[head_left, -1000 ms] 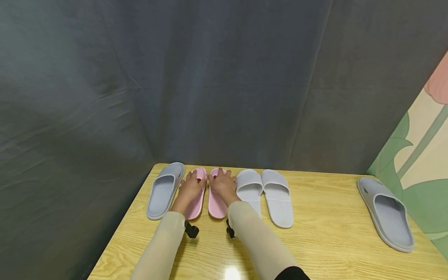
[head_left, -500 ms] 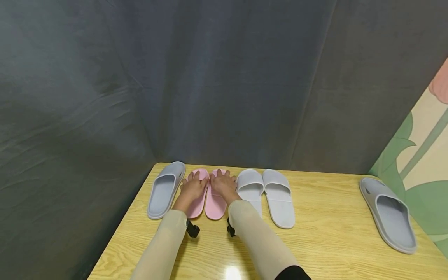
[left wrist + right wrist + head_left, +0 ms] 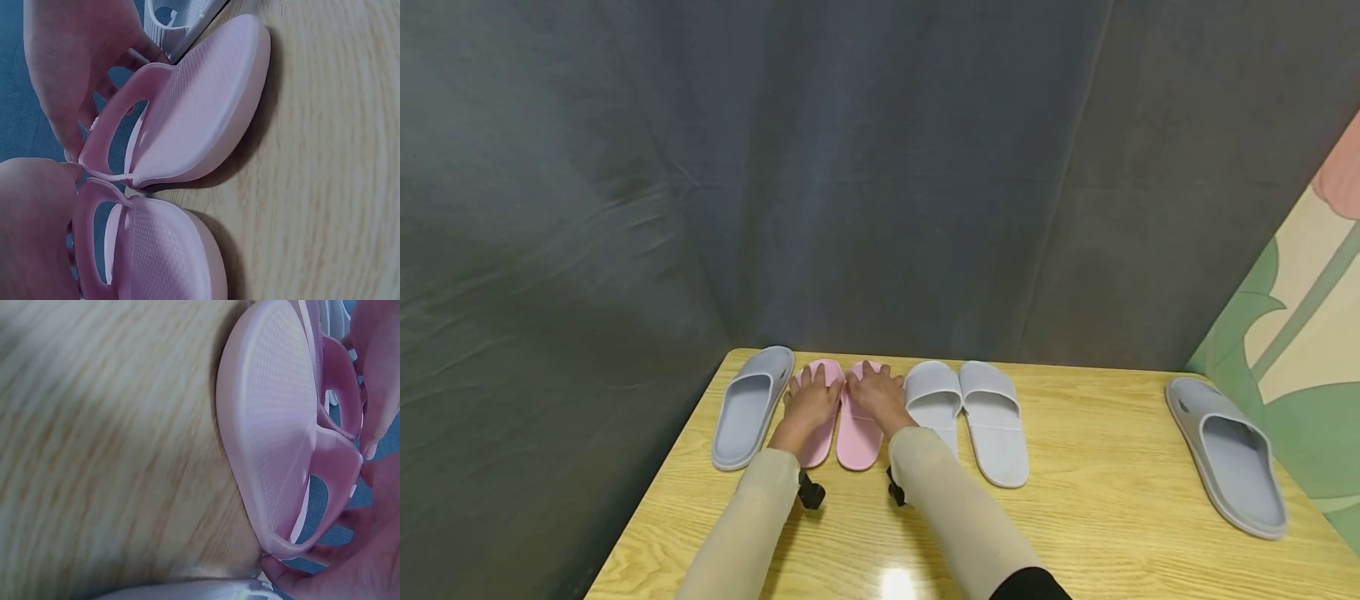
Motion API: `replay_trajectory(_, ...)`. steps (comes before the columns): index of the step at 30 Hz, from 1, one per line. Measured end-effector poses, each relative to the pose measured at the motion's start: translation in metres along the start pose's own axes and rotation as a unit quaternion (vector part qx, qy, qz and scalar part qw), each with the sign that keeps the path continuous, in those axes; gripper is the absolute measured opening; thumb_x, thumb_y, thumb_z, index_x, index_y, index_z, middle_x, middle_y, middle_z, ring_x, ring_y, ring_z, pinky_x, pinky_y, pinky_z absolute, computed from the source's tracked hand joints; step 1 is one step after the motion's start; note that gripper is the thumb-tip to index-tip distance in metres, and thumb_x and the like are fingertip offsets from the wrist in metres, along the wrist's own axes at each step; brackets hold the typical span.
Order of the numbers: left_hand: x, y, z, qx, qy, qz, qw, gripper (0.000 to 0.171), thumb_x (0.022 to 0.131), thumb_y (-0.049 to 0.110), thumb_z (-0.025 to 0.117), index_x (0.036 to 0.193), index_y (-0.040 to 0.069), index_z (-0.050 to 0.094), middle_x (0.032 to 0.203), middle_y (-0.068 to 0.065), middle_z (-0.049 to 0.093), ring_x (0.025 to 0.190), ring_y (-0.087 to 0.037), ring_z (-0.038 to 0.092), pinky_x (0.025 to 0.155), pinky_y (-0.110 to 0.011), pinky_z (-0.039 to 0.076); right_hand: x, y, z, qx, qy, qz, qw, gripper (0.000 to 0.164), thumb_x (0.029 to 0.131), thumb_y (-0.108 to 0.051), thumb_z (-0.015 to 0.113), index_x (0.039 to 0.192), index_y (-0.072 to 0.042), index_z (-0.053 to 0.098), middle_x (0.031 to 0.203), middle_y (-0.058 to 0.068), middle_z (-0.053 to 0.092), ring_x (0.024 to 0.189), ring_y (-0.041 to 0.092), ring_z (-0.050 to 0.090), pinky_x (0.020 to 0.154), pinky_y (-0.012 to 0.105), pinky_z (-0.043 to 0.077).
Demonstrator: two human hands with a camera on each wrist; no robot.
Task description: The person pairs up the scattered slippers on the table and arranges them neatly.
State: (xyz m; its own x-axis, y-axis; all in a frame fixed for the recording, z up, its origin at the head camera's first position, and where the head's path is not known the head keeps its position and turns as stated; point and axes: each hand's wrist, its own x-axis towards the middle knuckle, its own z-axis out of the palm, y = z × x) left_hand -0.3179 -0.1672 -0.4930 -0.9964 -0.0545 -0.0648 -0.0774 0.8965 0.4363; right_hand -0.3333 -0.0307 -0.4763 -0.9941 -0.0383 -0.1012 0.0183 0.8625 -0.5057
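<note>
Two pink slippers stand side by side on the table, their straps meeting and their heels slightly apart. My left hand (image 3: 809,407) spans the strap of the left pink slipper (image 3: 818,452), thumb on the inner side and fingers on the outer, as the left wrist view shows. Over the right pink slipper (image 3: 858,440) my right hand (image 3: 876,395) grips the strap from both sides in the same way. Both hands partly cover the straps in the head view. The textured footbed of the right pink slipper (image 3: 275,412) shows plainly in the right wrist view.
One blue-grey slipper (image 3: 743,421) lies left of the pink pair, another (image 3: 1243,475) at the table's far right. A white pair, with its right slipper (image 3: 1000,450), sits just right of my right hand. A dark curtain (image 3: 880,183) hangs behind the wooden table (image 3: 1097,467).
The right pink slipper has shifted left with my right hand, closing the gap to the left pink slipper. Over the last half second both hands have stayed nearly still.
</note>
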Motion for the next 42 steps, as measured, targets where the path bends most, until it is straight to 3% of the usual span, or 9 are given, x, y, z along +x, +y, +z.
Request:
replay_trajectory(8,0.002,0.004,-0.003,0.018,0.012,0.015,0.9997,0.071,0.108,0.052,0.029,0.157,0.002,0.031,0.162,-0.028,0.023,0.148,-0.049,0.020,0.115,-0.067,0.021,0.001,-0.001,-0.006,-0.009,0.018,-0.006,1.000,0.064,0.104,-0.052,0.043,0.145,-0.004,0.052,0.142,0.027,0.049,0.125,0.048,0.051,0.104,0.056,0.042)
replay_trajectory(17,0.005,0.012,-0.014,0.025,0.045,0.041,0.9978,0.066,0.107,0.048,0.038,0.154,0.002,0.038,0.160,-0.028,0.029,0.147,-0.049,0.025,0.116,-0.066,0.022,-0.001,-0.001,-0.020,-0.047,0.049,-0.031,0.997,0.059,0.102,-0.051,0.050,0.140,-0.005,0.056,0.137,0.024,0.053,0.121,0.045,0.054,0.097,0.056,0.047)
replay_trajectory(30,0.003,0.013,-0.020,0.053,0.071,0.073,0.9934,0.067,0.103,0.048,0.045,0.153,0.003,0.039,0.159,-0.026,0.032,0.147,-0.047,0.027,0.116,-0.066,0.022,-0.001,0.008,-0.033,-0.088,0.060,-0.053,0.993,0.059,0.100,-0.049,0.056,0.143,-0.008,0.055,0.138,0.020,0.054,0.126,0.044,0.052,0.101,0.056,0.045)
replay_trajectory(42,-0.001,0.009,-0.025,0.073,0.066,0.073,0.9925,0.069,0.104,0.050,0.043,0.154,0.003,0.038,0.160,-0.025,0.030,0.148,-0.046,0.025,0.117,-0.065,0.021,-0.008,0.009,-0.044,-0.115,0.063,-0.066,0.989,0.060,0.100,-0.049,0.057,0.146,-0.012,0.052,0.148,0.017,0.048,0.130,0.040,0.048,0.106,0.054,0.041)
